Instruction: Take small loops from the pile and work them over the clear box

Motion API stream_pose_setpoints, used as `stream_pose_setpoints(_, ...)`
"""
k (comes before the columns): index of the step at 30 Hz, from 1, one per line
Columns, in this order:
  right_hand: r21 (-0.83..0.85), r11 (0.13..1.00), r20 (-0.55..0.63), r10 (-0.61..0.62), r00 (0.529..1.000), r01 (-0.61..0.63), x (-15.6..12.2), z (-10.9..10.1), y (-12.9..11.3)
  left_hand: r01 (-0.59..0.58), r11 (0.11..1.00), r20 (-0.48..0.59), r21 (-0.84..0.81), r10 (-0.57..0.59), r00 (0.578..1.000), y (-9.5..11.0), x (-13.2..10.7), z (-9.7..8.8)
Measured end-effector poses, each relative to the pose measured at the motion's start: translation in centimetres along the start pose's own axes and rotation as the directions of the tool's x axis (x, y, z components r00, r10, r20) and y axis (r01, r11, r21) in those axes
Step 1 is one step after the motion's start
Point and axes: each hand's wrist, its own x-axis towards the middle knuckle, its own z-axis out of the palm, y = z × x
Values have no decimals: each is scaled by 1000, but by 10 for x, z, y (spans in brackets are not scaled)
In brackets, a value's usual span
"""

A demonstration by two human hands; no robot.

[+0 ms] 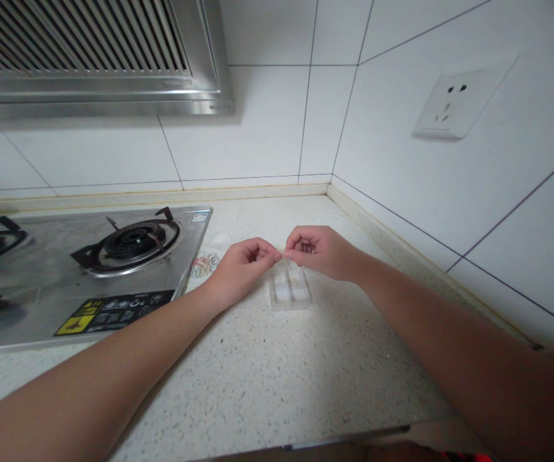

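Observation:
My left hand and my right hand meet above a clear plastic box. Both are closed in a pinch, fingertips almost touching, on a thin yellowish rubber band; most of it is hidden by the fingers. Beneath them the clear box lies on the counter, its inside split by dividers into long compartments. What its far end holds is hidden by my hands. Left of my left hand, beside the stove's edge, is a small pile of coloured rubber bands.
A steel gas stove with black burners takes up the left of the speckled counter. Above it hangs a range hood. Tiled walls meet at the back right corner, with a power socket on the right one.

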Motion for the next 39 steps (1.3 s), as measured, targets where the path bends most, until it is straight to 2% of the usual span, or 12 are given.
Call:
stream_pose_setpoints(23, -70, 997, -6, -14, 1000, 14, -1, 0, -3, 15, 1000, 15, 24, -15, 1000, -1, 0, -1)
stream_pose_setpoints(39, -61, 998, -8, -15, 1000, 15, -1, 0, -5, 7, 1000, 10, 21, -7, 1000, -1, 0, -1)
